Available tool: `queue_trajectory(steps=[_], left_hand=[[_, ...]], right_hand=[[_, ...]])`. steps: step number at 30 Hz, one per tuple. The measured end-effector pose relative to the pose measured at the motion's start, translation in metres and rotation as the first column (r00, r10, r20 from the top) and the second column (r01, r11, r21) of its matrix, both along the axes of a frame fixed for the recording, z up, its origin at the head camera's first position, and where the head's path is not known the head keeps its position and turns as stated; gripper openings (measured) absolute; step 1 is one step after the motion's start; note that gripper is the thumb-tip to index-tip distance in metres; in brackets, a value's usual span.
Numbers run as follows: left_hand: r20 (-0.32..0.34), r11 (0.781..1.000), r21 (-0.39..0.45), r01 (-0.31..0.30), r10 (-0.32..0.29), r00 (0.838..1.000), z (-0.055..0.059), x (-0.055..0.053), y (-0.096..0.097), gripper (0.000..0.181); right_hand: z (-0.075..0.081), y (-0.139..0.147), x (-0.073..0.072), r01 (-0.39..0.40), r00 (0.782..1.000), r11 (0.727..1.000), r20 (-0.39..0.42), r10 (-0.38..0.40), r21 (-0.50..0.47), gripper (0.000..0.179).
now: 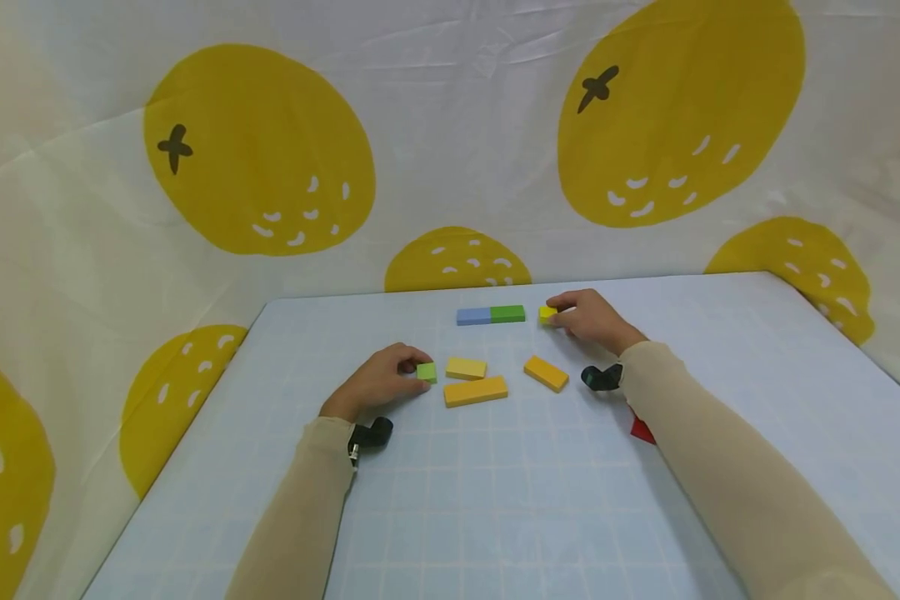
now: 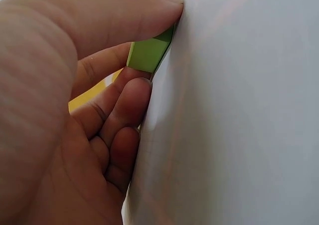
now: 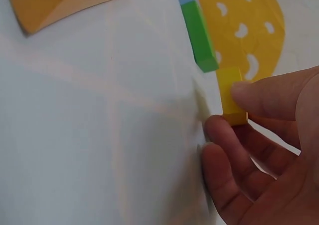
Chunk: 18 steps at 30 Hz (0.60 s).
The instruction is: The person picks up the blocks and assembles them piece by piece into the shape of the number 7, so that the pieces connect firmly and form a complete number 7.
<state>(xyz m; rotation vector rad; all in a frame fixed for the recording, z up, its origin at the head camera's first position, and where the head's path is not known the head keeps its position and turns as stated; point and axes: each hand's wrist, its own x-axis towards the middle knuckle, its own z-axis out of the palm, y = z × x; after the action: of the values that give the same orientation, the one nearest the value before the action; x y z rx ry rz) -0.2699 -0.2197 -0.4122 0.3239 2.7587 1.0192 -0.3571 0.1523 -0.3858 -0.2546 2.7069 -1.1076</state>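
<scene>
My left hand (image 1: 381, 382) pinches a light green block (image 1: 427, 373) between thumb and fingers, low at the table surface. Just right of it lie a pale yellow block (image 1: 467, 368) and a longer orange-yellow block (image 1: 476, 392). Farther back, my right hand (image 1: 589, 320) pinches a bright yellow block (image 1: 547, 315). In the right wrist view that yellow block (image 3: 230, 93) is near the end of a green block (image 3: 200, 38), with a small gap between. The green block touches a blue block (image 1: 473, 317), forming one row.
Between the hands, an orange block (image 1: 546, 374) lies at a slant. A red piece (image 1: 642, 430) is partly hidden under the right forearm. The table (image 1: 495, 500) has a pale grid cloth, and a white curtain with yellow fruit prints (image 1: 262, 150) hangs behind it.
</scene>
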Motion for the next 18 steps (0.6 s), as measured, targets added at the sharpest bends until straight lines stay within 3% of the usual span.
queue_trajectory(steps=[18], left_hand=[[-0.006,1.0,-0.003,-0.011,0.011,1.0,0.004,0.004,0.005,0.035]], right_hand=[[-0.002,-0.008,-0.014,-0.04,0.998,0.999,-0.037,0.041,0.024,0.043]])
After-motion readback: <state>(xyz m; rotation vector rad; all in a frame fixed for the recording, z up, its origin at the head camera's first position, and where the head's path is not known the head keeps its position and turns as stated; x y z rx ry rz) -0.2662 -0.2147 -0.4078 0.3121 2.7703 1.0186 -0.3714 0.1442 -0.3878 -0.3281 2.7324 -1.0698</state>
